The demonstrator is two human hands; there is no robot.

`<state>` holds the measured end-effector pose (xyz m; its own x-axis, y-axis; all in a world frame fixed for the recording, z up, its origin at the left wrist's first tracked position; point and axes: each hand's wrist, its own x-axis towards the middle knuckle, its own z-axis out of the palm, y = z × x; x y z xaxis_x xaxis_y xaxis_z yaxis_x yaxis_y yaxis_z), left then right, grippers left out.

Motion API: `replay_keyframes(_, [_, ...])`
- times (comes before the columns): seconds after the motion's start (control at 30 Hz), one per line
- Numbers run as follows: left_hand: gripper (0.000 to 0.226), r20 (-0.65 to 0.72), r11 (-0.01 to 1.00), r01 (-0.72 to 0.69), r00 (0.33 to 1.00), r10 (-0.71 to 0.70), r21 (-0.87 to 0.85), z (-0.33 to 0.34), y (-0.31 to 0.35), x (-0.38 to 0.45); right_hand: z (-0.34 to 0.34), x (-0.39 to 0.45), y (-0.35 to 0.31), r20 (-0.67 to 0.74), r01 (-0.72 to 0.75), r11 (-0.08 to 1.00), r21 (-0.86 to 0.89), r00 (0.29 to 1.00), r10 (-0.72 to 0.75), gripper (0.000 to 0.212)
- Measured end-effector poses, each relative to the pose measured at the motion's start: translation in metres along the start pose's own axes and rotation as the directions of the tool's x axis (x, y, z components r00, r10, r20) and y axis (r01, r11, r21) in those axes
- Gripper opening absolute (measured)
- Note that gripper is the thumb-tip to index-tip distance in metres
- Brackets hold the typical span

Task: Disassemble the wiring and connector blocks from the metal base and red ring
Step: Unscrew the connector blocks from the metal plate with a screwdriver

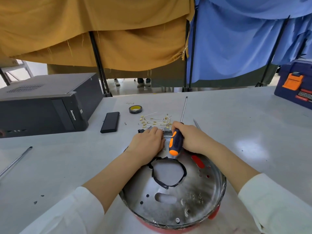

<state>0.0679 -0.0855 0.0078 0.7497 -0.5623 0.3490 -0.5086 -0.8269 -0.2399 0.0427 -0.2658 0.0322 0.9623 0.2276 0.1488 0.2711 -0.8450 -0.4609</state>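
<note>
The right hand point(189, 135) holds a screwdriver point(176, 142): its fingers point(174, 126) are curled round the dark blue and orange handle, and the orange end of the handle points back toward the person, while the tip is hidden under the fingers. The left hand point(148, 141) lies palm down just beside it, with its fingers point(157, 132) bent at the far rim of the metal base point(177, 200); what they touch or hold there I cannot tell, because the hand covers it. The metal base is a round silver plate that sits on the red ring point(214, 215), and both are on the worktop point(67, 162), under and behind the two wrists. A loop of black wiring point(168, 173) lies around the centre opening of the base, just behind the fingers. Just beyond the fingertips of both hands, loose white wires with brass terminals point(155, 121) are spread on the worktop. A little farther beyond them stands a roll of black tape point(135, 109). A second long screwdriver point(184, 108) lies beyond the right fingers. A black flat box point(110, 122) and a black computer case point(42, 105) are to the left of the left fingers.
</note>
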Motion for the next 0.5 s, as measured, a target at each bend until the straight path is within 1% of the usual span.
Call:
replay_keyframes(0.07, [0.032, 0.006, 0.999, 0.006, 1.000, -0.005, -0.046, -0.003, 0.000, 0.000, 0.001, 0.001, 0.001, 0.011, -0.004, 1.000, -0.011, 1.000, 0.004, 0.032])
replay_keyframes(0.1, [0.029, 0.010, 0.987, 0.042, 0.999, -0.041, -0.155, -0.006, 0.000, 0.000, 0.001, 0.001, 0.001, 0.011, -0.005, 1.000, -0.019, 1.000, 0.005, 0.033])
replay_keyframes(0.13, [0.026, 0.022, 0.936, 0.104, 0.994, -0.103, -0.337, -0.010, -0.002, 0.001, 0.001, 0.002, 0.002, 0.016, -0.010, 1.000, -0.024, 1.000, 0.010, 0.034])
replay_keyframes(0.17, [0.025, 0.040, 0.818, 0.177, 0.982, -0.186, -0.547, -0.015, -0.004, 0.002, 0.002, 0.002, 0.002, 0.021, -0.009, 0.999, -0.032, 1.000, 0.009, 0.036])
replay_keyframes(0.2, [0.023, 0.059, 0.646, 0.235, 0.958, -0.282, -0.726, -0.021, -0.007, 0.004, 0.002, 0.003, 0.003, 0.026, -0.010, 0.999, -0.042, 1.000, 0.011, 0.037])
replay_keyframes(0.23, [0.021, 0.094, 0.453, 0.274, 0.920, -0.381, -0.848, -0.025, -0.011, 0.006, 0.002, 0.003, 0.004, 0.022, -0.002, 0.998, -0.055, 1.000, 0.003, 0.038])
replay_keyframes(0.27, [0.018, 0.154, 0.245, 0.292, 0.875, -0.460, -0.925, -0.027, -0.016, 0.008, 0.002, 0.004, 0.005, 0.023, 0.002, 0.998, -0.062, 1.000, -0.001, 0.038])
replay_keyframes(0.3, [0.016, 0.230, 0.038, 0.287, 0.832, -0.504, -0.957, -0.029, -0.023, 0.010, 0.003, 0.004, 0.005, 0.025, 0.012, 0.997, -0.072, 1.000, -0.010, 0.038])
replay_keyframes(0.33, [0.014, 0.303, -0.145, 0.267, 0.801, -0.517, -0.953, -0.030, -0.030, 0.011, 0.004, 0.005, 0.006, 0.030, 0.023, 0.996, -0.086, 0.999, -0.021, 0.037])
replay_keyframes(0.37, [0.012, 0.351, -0.271, 0.240, 0.781, -0.516, -0.932, -0.030, -0.039, 0.012, 0.004, 0.006, 0.006, 0.033, 0.034, 0.994, -0.101, 0.999, -0.031, 0.037])
replay_keyframes(0.4, [0.010, 0.376, -0.336, 0.222, 0.769, -0.517, -0.915, -0.028, -0.049, 0.013, 0.004, 0.007, 0.006, 0.037, 0.041, 0.992, -0.117, 0.999, -0.037, 0.036])
replay_keyframes(0.43, [0.009, 0.387, -0.361, 0.214, 0.762, -0.520, -0.908, -0.026, -0.059, 0.013, 0.005, 0.008, 0.006, 0.037, 0.048, 0.991, -0.127, 0.998, -0.044, 0.036])
replay_keyframes(0.5, [0.010, 0.387, -0.342, 0.228, 0.755, -0.529, -0.912, -0.018, -0.075, 0.014, 0.005, 0.009, 0.008, 0.034, 0.048, 0.991, -0.128, 0.998, -0.044, 0.037])
